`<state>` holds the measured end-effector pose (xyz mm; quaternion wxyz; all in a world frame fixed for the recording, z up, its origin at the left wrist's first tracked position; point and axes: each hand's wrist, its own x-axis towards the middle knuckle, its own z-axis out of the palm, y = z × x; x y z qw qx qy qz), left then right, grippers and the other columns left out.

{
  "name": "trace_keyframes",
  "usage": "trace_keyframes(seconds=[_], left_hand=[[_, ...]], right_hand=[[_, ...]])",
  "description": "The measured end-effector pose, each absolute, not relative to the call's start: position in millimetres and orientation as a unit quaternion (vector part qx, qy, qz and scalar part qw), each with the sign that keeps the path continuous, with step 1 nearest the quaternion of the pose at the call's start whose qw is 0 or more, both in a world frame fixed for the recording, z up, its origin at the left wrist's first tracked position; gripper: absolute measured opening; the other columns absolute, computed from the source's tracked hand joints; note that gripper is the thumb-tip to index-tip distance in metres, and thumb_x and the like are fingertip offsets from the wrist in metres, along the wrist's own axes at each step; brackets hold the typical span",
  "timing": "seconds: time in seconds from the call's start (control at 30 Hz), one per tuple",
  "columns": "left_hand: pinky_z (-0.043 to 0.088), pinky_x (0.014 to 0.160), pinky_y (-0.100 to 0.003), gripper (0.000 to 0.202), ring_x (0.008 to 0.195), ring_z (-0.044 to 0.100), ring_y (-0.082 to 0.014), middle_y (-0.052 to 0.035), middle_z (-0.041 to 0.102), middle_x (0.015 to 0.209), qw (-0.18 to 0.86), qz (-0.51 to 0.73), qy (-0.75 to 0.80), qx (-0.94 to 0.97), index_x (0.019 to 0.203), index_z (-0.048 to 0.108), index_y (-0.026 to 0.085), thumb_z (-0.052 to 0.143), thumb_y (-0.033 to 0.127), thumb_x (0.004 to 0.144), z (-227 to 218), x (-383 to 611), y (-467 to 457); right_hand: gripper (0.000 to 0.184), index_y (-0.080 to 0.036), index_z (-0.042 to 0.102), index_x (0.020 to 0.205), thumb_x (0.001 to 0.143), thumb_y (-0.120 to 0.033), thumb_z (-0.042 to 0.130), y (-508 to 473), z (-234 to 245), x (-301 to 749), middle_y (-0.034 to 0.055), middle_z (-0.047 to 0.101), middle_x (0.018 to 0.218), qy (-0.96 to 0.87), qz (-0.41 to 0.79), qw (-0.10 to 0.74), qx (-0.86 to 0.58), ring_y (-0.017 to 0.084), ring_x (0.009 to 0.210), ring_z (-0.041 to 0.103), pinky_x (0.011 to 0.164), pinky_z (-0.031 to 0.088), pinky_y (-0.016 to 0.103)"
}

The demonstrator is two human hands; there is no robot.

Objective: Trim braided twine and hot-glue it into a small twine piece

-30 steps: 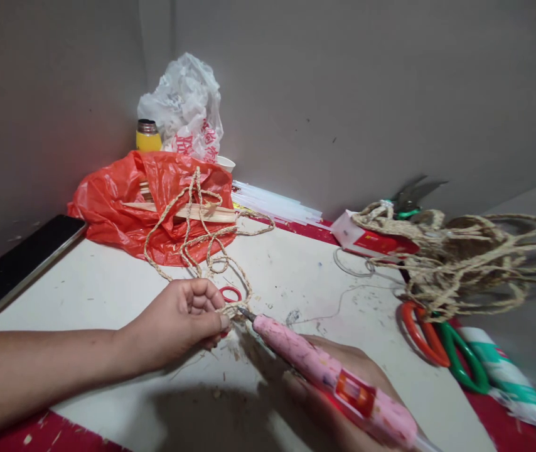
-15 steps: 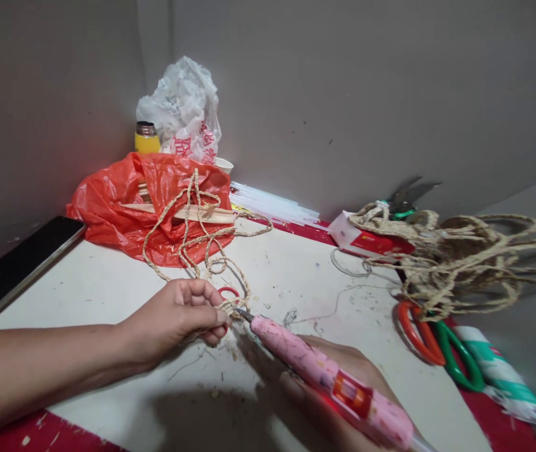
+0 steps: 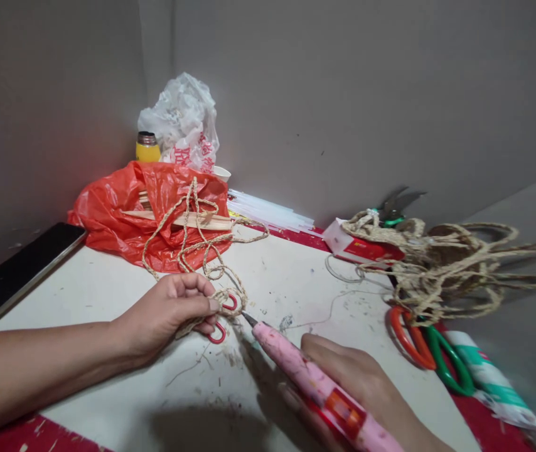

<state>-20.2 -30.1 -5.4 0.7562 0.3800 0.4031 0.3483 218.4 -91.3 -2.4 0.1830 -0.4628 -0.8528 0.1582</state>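
My left hand (image 3: 181,307) is closed in a pinch on a braided straw cord (image 3: 223,307), which is coiled at the fingertips. The cord's loose length runs back over the red plastic bag. My right hand (image 3: 357,376) is wrapped round a pink hot glue gun (image 3: 291,358) with an orange switch. Its dark metal nozzle points at the right edge of the coil; whether it touches cannot be told. Below the coil, on the white board (image 3: 122,408), lie red scissors (image 3: 218,334), only their handle loops showing.
A phone (image 3: 23,270) lies at left. Behind are the red bag (image 3: 108,207) with wooden strips, a yellow jar (image 3: 147,149), a white bag (image 3: 181,119) and glue sticks (image 3: 268,210). To the right are a cord bundle (image 3: 456,270), orange-and-green-handled scissors (image 3: 412,339) and a green-and-white roll (image 3: 484,370).
The glue gun's nozzle has drawn back a little from my left fingertips to the coil's right edge. My left hand has shifted slightly left, showing more of the red scissor handles.
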Motion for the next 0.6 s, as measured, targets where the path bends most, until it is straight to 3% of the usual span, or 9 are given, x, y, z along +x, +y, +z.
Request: trace_keyframes(seconds=[0.23,0.33,0.47,0.6], left_hand=[[0.041,0.058,-0.022,0.020,0.057,0.053,-0.0089,0.0029,0.058,0.063,0.641,0.392,0.443,0.489,0.072,0.053,0.015,0.070,0.026,0.073,13.4,-27.7,-25.0],[0.040,0.057,-0.021,0.020,0.057,0.051,-0.0084,0.0046,0.055,0.063,0.610,0.400,0.445,0.520,0.074,0.052,0.016,0.069,0.027,0.074,20.6,-30.1,-25.4],[0.034,0.052,-0.020,0.017,0.054,0.047,-0.0084,0.0053,0.052,0.061,0.575,0.398,0.439,0.564,0.077,0.052,0.017,0.065,0.028,0.077,25.9,-34.0,-29.2],[0.034,0.054,-0.021,0.014,0.058,0.045,-0.0089,0.0045,0.050,0.064,0.549,0.385,0.429,0.605,0.080,0.053,0.017,0.062,0.026,0.080,25.3,-30.4,-37.7]], right_hand=[[0.004,-0.021,0.055,0.073,0.077,-0.023,0.054,-87.2,21.6,221.5,0.0044,0.062,0.074,-0.844,0.148,-0.024,-0.514,0.017,0.059,0.055,0.052,0.036,0.027],[0.002,-0.021,0.055,0.074,0.074,-0.022,0.056,-80.9,18.0,231.6,0.0049,0.062,0.076,-0.829,0.104,-0.027,-0.549,0.020,0.065,0.056,0.056,0.035,0.030],[0.011,-0.021,0.060,0.078,0.072,-0.030,0.062,-71.4,17.9,250.1,0.0060,0.063,0.079,-0.814,0.088,-0.032,-0.574,0.025,0.071,0.059,0.061,0.039,0.033],[0.031,-0.023,0.060,0.110,0.081,-0.033,0.058,-76.1,28.0,245.7,0.0089,0.065,0.104,-0.812,0.122,0.055,-0.568,0.025,0.092,0.061,0.076,0.044,0.033]])
